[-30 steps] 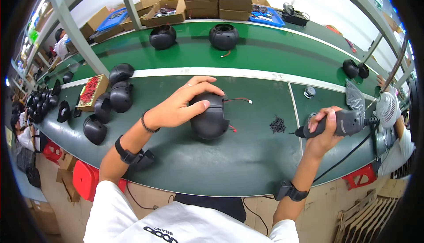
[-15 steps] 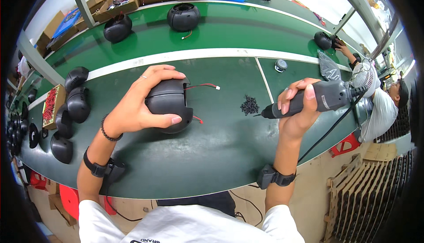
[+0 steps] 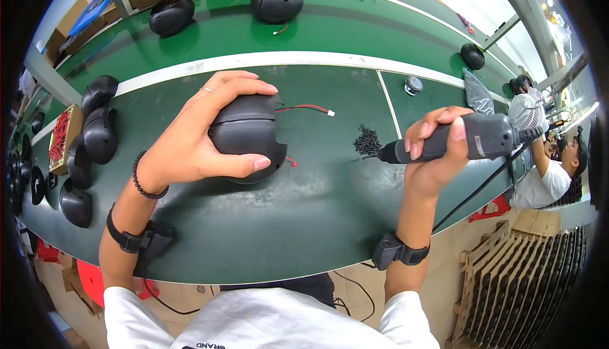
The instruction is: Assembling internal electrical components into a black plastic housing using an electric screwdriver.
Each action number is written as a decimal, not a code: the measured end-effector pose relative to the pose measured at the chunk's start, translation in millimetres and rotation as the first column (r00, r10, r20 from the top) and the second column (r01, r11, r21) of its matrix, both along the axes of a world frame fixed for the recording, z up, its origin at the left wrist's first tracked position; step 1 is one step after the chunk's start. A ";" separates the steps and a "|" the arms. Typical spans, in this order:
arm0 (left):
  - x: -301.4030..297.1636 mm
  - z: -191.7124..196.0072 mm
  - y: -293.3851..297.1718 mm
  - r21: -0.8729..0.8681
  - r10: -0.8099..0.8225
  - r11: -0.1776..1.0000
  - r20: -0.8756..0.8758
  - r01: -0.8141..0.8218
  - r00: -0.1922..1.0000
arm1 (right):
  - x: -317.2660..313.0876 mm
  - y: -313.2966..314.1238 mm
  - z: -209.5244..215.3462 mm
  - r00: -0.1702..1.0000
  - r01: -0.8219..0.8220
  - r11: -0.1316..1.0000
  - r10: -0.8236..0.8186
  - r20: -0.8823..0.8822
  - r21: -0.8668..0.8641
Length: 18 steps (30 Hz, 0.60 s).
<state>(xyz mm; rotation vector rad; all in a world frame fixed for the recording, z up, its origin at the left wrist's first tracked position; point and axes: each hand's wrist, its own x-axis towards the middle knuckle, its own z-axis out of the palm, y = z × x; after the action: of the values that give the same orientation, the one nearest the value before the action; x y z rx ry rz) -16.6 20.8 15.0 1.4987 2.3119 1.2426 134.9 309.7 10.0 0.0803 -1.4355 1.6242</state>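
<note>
My left hand (image 3: 190, 133) is wrapped over a rounded black plastic housing (image 3: 250, 132) resting on the green bench. From the housing's right side come a red and black wire ending in a white plug (image 3: 330, 113) and a short lead with a red plug (image 3: 292, 162). In my right hand (image 3: 438, 140) a corded black electric screwdriver (image 3: 479, 138) lies nearly level, its tip pointing left. That tip is at the near edge of a pile of small black screws (image 3: 366, 141). Whether a screw sits on the bit is too small to tell.
Several black shells (image 3: 100, 135) lie at the left by a box of red wires (image 3: 63, 140). Two finished-looking housings (image 3: 276, 1) stand on the green belt behind. A small round part (image 3: 413, 85), a plastic bag (image 3: 477, 92) and a white fan (image 3: 526, 112) are right, near another person (image 3: 550, 174).
The screwdriver's tip has come closer to the screw pile. The housing has turned slightly under my left hand. My view has shifted, and the other person's hand has left the belt's far right.
</note>
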 end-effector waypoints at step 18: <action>30.4 12.9 -1.4 -0.071 -0.191 0.981 -0.201 0.181 0.961 | 39.9 -58.9 77.3 0.782 -0.566 0.822 0.513 -0.354 -0.060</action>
<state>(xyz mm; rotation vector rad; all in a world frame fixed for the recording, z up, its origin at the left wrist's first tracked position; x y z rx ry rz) 13.8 19.4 27.9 1.8569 2.2373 1.0139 174.8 250.8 87.4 0.6963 -1.0637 2.0720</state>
